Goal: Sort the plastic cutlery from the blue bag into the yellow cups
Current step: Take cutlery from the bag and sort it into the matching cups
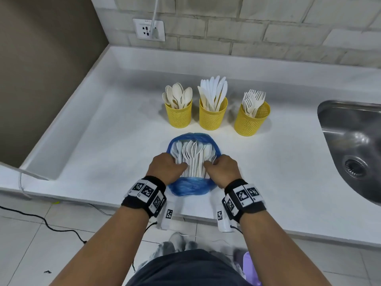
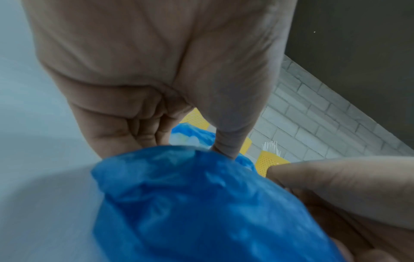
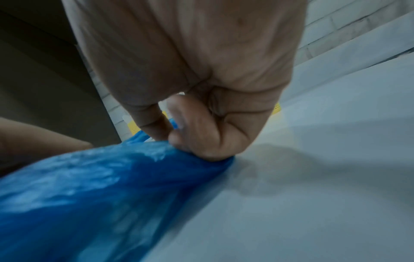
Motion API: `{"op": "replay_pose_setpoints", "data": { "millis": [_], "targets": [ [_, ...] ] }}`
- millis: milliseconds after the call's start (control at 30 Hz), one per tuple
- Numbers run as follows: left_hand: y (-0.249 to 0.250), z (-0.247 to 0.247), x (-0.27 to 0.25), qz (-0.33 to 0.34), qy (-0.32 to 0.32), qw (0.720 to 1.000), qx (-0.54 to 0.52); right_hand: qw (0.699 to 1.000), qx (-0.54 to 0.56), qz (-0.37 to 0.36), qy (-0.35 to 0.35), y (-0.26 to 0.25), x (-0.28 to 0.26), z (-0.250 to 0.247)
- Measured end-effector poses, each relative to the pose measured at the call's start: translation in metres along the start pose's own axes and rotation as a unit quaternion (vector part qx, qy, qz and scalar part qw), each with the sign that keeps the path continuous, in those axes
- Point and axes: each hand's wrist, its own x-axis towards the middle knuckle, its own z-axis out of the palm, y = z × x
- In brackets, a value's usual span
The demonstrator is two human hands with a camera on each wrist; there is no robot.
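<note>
- Blue bag [image 1: 190,186] lies at the worktop's [image 1: 103,141] near edge: thin, soft, slippery film, best gripped at its rolled rim.
- Left hand [image 1: 166,167] and right hand [image 1: 223,169], knuckles up, fingers curled, each pinch that rim at one side, thumbs on the cutlery bundle [image 1: 193,157].
- Bundle looks light, stiff, brittle; likely best taken by the handles.
- Beyond stand three yellow cups [image 1: 212,118], with spoons, knives, forks.

Head overhead; wrists close (bag [image 1: 190,185] shared).
</note>
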Motion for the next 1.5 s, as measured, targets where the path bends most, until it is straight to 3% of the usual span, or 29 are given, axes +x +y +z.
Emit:
{"op": "replay_pose_setpoints", "data": {
  "millis": [200, 433, 633, 1133, 1267, 1500],
  "targets": [
    [-0.004, -0.001, 0.004, 0.035, -0.016, 0.999, -0.024, 0.999, -0.035, -0.018, 0.002, -0.001, -0.004, 0.008],
    [-0.014, -0.008, 0.010, 0.052, -0.026, 0.998, -0.035, 0.996, 0.032, -0.002, 0.084, -0.007, -0.011, 0.012],
    [-0.012, -0.006, 0.014, 0.052, -0.051, 0.996, -0.050, 0.998, -0.018, -0.006, 0.051, -0.008, -0.009, 0.022],
    [-0.008, -0.005, 0.005, 0.035, 0.030, 0.995, -0.093, 0.988, 0.098, -0.005, 0.121, -0.016, -0.015, 0.019],
    [-0.008, -0.002, 0.009, 0.032, 0.042, 0.996, -0.066, 0.992, 0.082, -0.015, 0.099, -0.018, -0.008, 0.022],
    [-0.014, 0.002, 0.008, 0.075, -0.021, 0.991, -0.105, 0.995, 0.048, -0.034, 0.079, -0.014, -0.002, 0.023]
  ]
}}
